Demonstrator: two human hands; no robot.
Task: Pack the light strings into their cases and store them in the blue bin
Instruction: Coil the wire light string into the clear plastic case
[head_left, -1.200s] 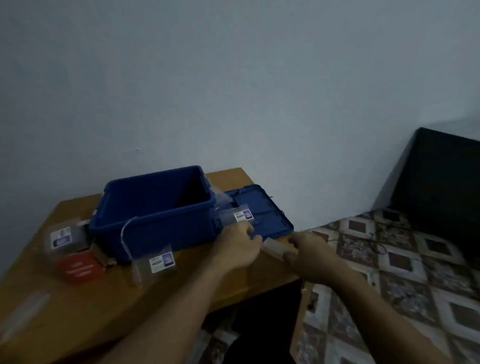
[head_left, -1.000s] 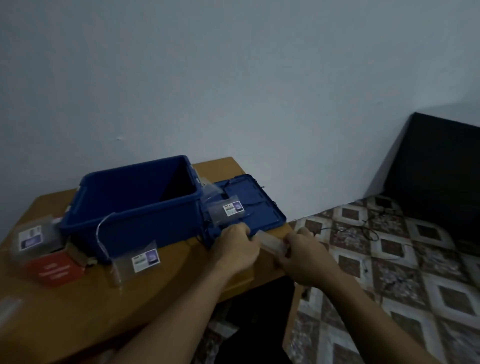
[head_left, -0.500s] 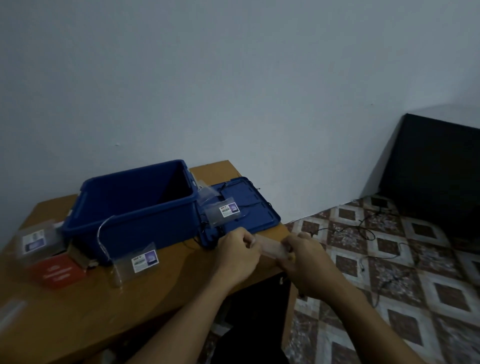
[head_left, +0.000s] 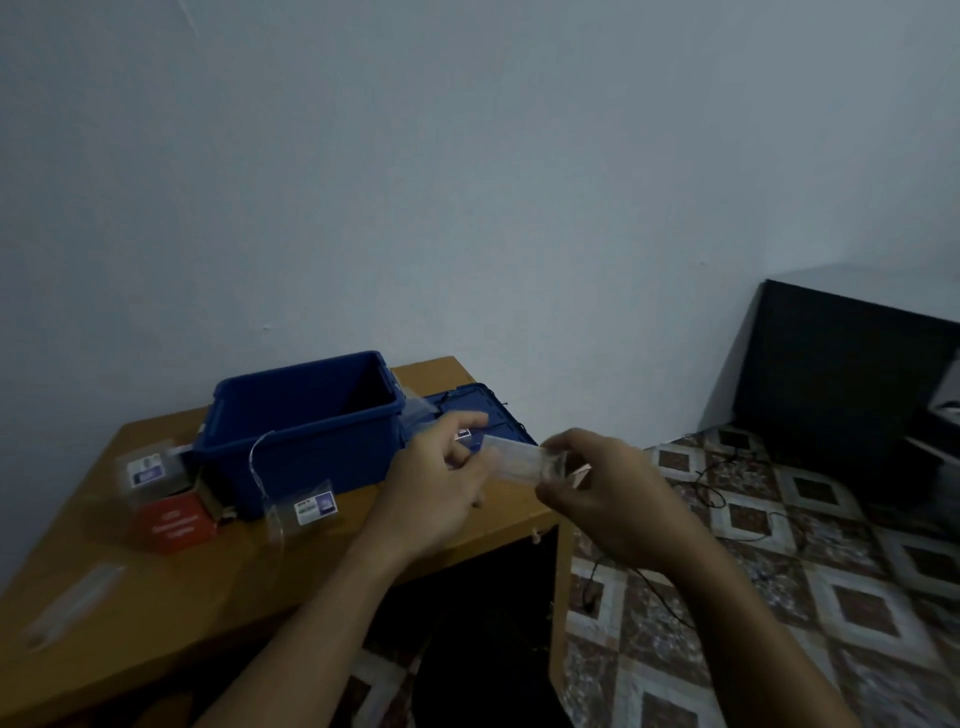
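Now: one clear case, held crosswise in two hands

The clear case (head_left: 522, 460) has its long axis running left to right, with the right end a little lower. It is held up over the right end of the wooden table (head_left: 156, 597), near the blue bin (head_left: 301, 441). The right hand (head_left: 608, 493) pinches its right end between thumb and curled fingers. The left hand (head_left: 441, 483) curls round its left end, forefinger stretched out.

One bin stands open, and one blue lid (head_left: 498, 408) lies flat to its right. Three more labelled cases lie about: the left case (head_left: 148, 467) beside the bin, the front case (head_left: 306, 512) leaning before it, and the lid case (head_left: 462, 434) half hidden behind the left hand. One thin light string (head_left: 254, 457) loops down the bin's front. One red card (head_left: 171, 522) lies by the left case.

The table stands against a pale wall (head_left: 467, 182). To the right are patterned floor tiles (head_left: 831, 597), loose dark cables (head_left: 717, 483) and a black cabinet (head_left: 841, 395).
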